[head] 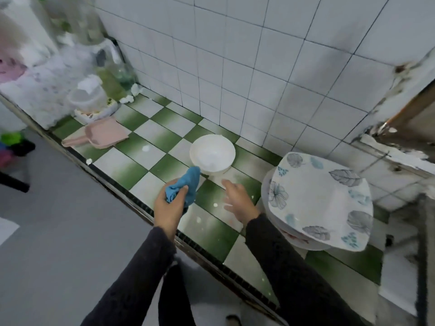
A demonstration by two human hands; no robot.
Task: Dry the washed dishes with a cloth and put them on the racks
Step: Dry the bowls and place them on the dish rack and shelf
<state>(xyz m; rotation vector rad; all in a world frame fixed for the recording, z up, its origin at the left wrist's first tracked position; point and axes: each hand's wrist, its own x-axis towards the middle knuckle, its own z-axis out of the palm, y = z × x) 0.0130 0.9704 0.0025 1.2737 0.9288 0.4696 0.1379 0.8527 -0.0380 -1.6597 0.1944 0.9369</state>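
My left hand (170, 204) grips a bunched blue cloth (186, 184), whose tip overlaps the near rim of the white bowl (211, 152) on the checkered desk (141, 135); I cannot tell if they touch. My right hand (237, 201) is spread open above the desk, holding nothing, its fingers blurred. Beside it a leaf-patterned plate (317, 201) tops a stack, the lower plates mostly hidden. The containers (87, 97) at back left are too blurred to identify.

No readable text, labels or numbers anywhere.
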